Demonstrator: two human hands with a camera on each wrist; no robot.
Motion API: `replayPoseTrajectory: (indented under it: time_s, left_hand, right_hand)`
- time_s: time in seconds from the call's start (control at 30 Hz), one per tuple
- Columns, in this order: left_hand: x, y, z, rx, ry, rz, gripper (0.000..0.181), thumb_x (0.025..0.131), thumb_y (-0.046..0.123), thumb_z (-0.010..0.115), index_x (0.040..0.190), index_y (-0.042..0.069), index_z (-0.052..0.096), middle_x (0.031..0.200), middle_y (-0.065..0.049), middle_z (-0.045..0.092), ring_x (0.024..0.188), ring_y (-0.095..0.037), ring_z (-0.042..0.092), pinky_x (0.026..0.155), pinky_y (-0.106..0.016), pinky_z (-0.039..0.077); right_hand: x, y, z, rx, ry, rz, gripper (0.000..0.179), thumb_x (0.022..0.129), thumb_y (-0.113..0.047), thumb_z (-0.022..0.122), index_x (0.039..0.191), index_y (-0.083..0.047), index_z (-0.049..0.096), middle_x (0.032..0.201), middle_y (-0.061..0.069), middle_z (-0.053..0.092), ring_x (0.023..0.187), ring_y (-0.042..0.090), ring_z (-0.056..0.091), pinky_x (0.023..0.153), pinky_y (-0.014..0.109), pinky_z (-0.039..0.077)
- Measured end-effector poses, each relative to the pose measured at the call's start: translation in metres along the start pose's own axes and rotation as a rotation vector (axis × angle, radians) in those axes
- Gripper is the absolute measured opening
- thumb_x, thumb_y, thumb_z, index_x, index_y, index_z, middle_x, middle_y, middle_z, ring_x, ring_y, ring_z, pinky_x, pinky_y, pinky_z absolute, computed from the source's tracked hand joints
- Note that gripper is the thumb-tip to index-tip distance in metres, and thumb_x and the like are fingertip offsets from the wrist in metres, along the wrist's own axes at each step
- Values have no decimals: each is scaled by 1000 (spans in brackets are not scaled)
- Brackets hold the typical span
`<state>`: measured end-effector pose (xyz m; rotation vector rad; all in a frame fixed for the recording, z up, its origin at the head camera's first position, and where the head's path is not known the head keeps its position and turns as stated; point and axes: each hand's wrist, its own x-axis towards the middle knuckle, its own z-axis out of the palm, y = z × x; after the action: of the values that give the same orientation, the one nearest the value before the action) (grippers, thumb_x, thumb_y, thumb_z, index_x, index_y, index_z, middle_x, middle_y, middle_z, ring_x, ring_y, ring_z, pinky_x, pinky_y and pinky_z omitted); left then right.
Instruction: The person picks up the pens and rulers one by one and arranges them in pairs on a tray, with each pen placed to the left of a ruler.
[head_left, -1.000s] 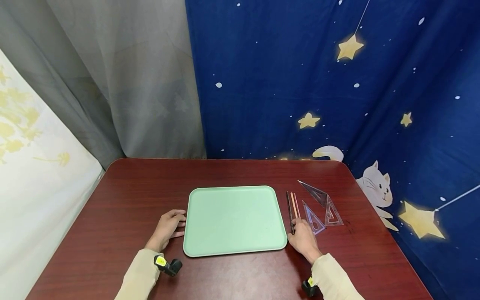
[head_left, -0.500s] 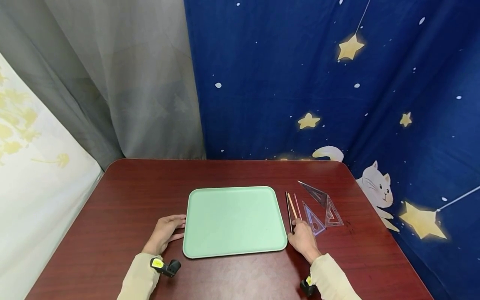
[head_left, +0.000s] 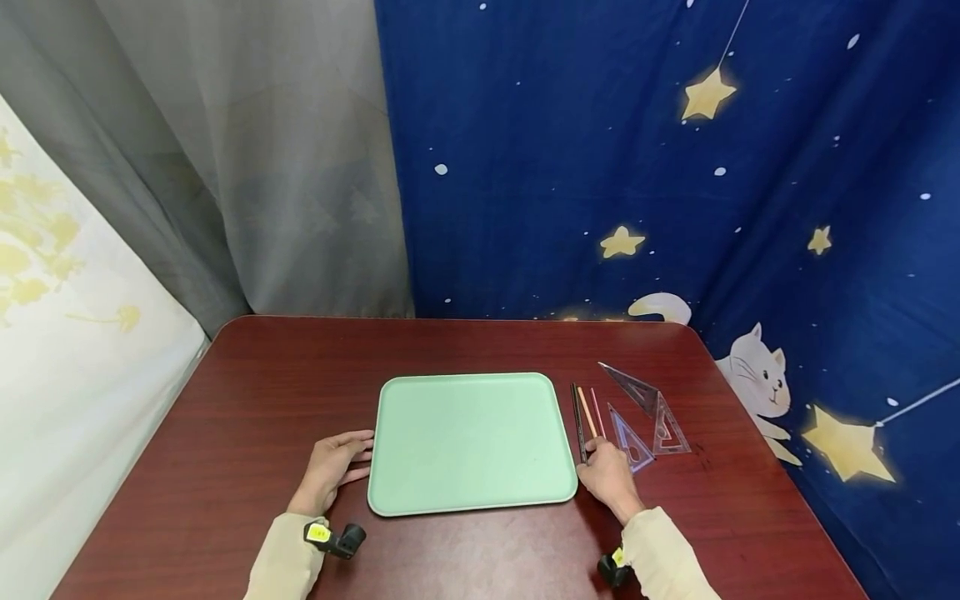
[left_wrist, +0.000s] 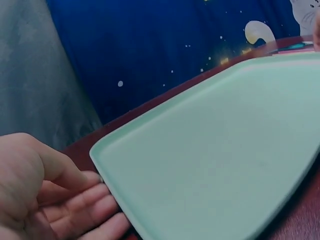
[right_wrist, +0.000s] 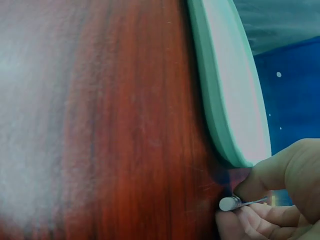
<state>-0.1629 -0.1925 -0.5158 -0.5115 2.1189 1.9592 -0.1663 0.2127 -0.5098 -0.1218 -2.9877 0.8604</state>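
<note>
A pale green tray [head_left: 472, 446] lies flat on the table. My left hand [head_left: 330, 468] is at its left edge, fingers fairly straight, fingertips at or against the rim in the left wrist view. At the tray's right side, my right hand [head_left: 609, 479] pinches a pencil [right_wrist: 230, 203] by its white-tipped end between thumb and fingers. From above, a black pencil [head_left: 577, 421] and an orange pencil [head_left: 586, 410] run into that hand; which one is pinched I cannot tell. A thin pink pencil [head_left: 597, 410] lies just right of them, its near end hidden.
Right of the pencils lie a purple-tinted set square [head_left: 632, 442], a clear set square [head_left: 666, 429] and another flat transparent piece [head_left: 630, 387]. The dark red table [head_left: 300, 367] ends at curtains behind.
The orange pencil's far end has swung left toward the black one, leaving a wider gap to the pink one. Left-hand fingers have straightened slightly; the tray stays put.
</note>
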Motion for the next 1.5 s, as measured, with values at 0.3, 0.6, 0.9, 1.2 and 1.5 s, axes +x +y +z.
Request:
replayPoseTrajectory:
  time_s: [0.3,0.6,0.9,1.2,1.5]
  left_hand:
    - [7,-9,2,-92,80,82,34,99,6,41,124,-11,56,102,-7,68,80,-5,65,73,-24,55]
    - [11,-14,8,20,106,153,32,98,12,47,121,-6,61,114,-18,65,79,-1,64,73,-23,55]
    - [7,-17,9,84,122,169,30,92,13,60,119,2,66,104,-13,71,78,0,66,71,-21,55]
    - [7,-20,8,128,133,171,34,86,10,68,119,5,66,101,-10,70,77,0,65,69,-21,55]
    - [4,-25,10,185,176,186,32,86,14,69,117,8,68,101,-9,71,75,1,65,67,-20,54]
  right_hand:
    - [3,1,-4,263,-86,152,24,78,0,63,99,9,60,72,8,60,45,11,55,49,27,47]
    - [4,4,-9,655,-172,315,38,75,7,53,112,16,54,89,15,59,64,14,56,52,28,53]
    - [0,4,-13,860,-286,307,44,84,3,56,125,17,46,86,5,61,70,10,59,57,23,53]
    - [-2,6,-11,997,-456,209,53,87,0,55,133,18,36,94,-1,66,79,8,62,64,24,54]
    - [-9,-1,-6,1065,-497,209,44,87,-2,57,127,11,47,91,-4,62,79,7,57,63,24,52]
